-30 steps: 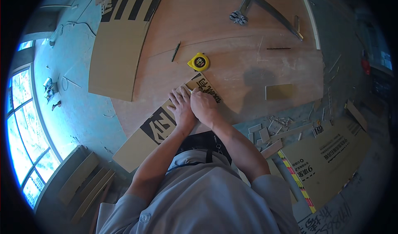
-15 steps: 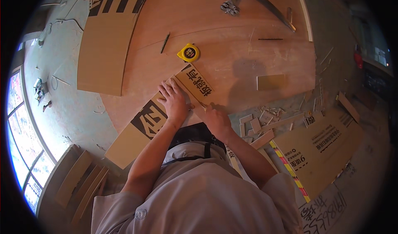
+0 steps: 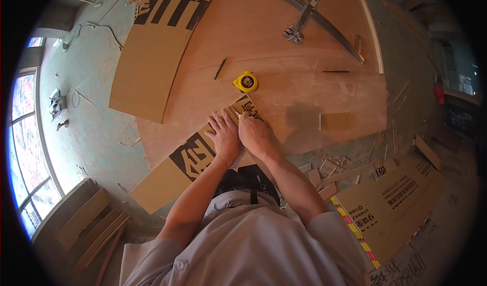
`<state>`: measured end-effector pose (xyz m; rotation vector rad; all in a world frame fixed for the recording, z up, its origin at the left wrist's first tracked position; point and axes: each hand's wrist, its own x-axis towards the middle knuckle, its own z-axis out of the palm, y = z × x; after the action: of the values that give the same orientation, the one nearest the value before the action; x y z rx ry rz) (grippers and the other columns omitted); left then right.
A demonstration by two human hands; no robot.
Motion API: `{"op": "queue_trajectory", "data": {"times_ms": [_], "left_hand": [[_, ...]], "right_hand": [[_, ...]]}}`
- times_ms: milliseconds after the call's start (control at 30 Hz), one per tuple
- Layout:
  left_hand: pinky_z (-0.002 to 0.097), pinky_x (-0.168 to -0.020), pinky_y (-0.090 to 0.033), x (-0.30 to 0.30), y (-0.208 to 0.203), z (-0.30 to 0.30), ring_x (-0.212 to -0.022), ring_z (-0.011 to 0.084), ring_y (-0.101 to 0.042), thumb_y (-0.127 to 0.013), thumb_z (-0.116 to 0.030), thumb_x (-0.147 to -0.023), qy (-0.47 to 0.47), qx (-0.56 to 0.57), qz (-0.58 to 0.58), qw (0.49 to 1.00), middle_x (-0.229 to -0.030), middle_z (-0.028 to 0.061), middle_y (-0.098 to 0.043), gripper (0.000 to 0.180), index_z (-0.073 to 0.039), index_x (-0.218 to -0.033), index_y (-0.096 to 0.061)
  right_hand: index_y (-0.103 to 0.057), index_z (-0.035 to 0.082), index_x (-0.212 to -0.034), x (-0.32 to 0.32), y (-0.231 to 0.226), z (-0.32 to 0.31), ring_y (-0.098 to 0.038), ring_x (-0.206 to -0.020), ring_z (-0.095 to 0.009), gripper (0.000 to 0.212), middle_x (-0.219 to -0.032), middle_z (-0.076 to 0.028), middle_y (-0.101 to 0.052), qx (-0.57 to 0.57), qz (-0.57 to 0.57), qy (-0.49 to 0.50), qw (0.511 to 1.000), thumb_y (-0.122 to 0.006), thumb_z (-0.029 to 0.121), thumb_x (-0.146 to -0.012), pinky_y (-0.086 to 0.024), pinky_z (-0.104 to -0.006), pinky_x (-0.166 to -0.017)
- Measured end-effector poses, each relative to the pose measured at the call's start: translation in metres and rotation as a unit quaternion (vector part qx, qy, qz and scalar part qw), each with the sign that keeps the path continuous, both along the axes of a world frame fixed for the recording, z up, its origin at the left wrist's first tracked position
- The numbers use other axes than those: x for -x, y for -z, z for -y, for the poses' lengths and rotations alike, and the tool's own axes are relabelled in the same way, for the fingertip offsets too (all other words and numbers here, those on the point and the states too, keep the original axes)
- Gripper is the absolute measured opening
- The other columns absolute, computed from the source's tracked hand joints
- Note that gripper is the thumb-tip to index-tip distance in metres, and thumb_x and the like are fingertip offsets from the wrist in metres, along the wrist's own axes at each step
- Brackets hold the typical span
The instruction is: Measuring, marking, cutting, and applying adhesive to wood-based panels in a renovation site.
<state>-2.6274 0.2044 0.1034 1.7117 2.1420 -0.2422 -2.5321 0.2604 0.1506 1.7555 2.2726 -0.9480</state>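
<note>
Your left hand [image 3: 224, 138] lies open on the tan strip of board [image 3: 160, 187], its fingers a little apart and pointing away from you, with the palm toward the near edge. Your right hand [image 3: 255, 134] is just beside it on the right, fingers curled closed around a slim tool [image 3: 240, 116]; only a small bit of that shows at the far side of the fist, so you cannot tell its full shape. The strip sits right in front of you, slanting from the near left up to the far right, dark printing along part of it, its left end reaching past the edge of the reddish-brown work surface [image 3: 355, 98]. Just beyond its far end you have a yellow tape measure [image 3: 246, 82], and left of that, a thin dark pen-like stick [image 3: 220, 68]. A larger tan panel [image 3: 144, 70] lies on the far left, while crossed metal bars [image 3: 310, 9] rest at the far right, well apart from your hands. Over to the right there is a small tan rectangular piece [image 3: 337, 121]; farther off than that lies a thin dark rod [image 3: 336, 71]. On the floor at your near right, pale offcuts [image 3: 332, 164] are scattered beside a big printed sheet [image 3: 401, 197].
</note>
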Motion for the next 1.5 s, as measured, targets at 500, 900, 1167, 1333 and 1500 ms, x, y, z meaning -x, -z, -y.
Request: {"op": "queue_trajectory", "data": {"times_ms": [500,900,1167,1333,1500], "left_hand": [[0.0719,-0.100,-0.040,-0.001,-0.005,-0.004,-0.145,0.0546,-0.023,-0.086,-0.033,-0.071,-0.012,0.010,0.022,1.000,-0.156,0.0350,-0.025,0.115,0.004,-0.156,-0.018],[0.0664,-0.112,-0.029,0.006,0.020,0.008,-0.144,0.0542,-0.025,-0.091,-0.049,-0.060,0.043,-0.016,0.040,0.998,-0.155,0.0354,-0.028,0.134,0.004,-0.157,-0.014],[0.0622,-0.120,-0.018,0.021,-0.024,0.006,-0.148,0.0532,-0.013,-0.094,-0.048,-0.053,-0.019,0.073,0.121,0.990,-0.160,0.0346,-0.016,0.148,-0.001,-0.159,-0.001],[0.0532,-0.116,-0.030,0.037,0.001,0.006,-0.141,0.0485,-0.029,-0.094,-0.032,-0.059,0.013,-0.256,0.385,0.887,-0.152,0.0342,-0.031,0.137,0.002,-0.158,-0.005],[0.0483,-0.111,-0.036,0.085,0.049,0.014,-0.133,0.0442,-0.040,-0.091,-0.031,-0.065,-0.075,-0.213,0.284,0.932,-0.147,0.0333,-0.039,0.123,0.004,-0.156,-0.015]], "right_hand": [[-0.065,0.002,-0.086,-0.018,0.019,0.021,-0.073,-0.075,-0.033,0.015,-0.078,-0.019,-0.071,-0.021,0.003,-0.030,0.999,-0.055,0.012,-0.089,-0.059,-0.0396,-0.061],[-0.072,0.004,-0.096,-0.117,-0.026,0.129,-0.070,-0.077,-0.037,0.039,-0.080,-0.021,-0.068,-0.015,0.025,0.005,1.000,-0.064,0.042,-0.090,-0.055,-0.0506,-0.064],[-0.051,0.003,-0.125,-0.122,0.076,0.218,-0.065,-0.087,-0.044,0.068,-0.095,-0.023,-0.062,-0.180,-0.054,0.030,0.982,-0.077,0.045,-0.077,-0.054,-0.0538,-0.073],[-0.048,0.004,-0.134,-0.152,0.074,0.208,-0.066,-0.089,-0.041,0.059,-0.091,-0.024,-0.063,-0.063,0.008,0.152,0.986,-0.068,0.030,-0.085,-0.056,-0.0512,-0.070],[-0.048,0.002,-0.133,-0.279,0.035,0.131,-0.065,-0.093,-0.042,0.042,-0.105,-0.027,-0.064,-0.149,0.072,0.208,0.964,-0.052,0.023,-0.096,-0.056,-0.0531,-0.072]]}}
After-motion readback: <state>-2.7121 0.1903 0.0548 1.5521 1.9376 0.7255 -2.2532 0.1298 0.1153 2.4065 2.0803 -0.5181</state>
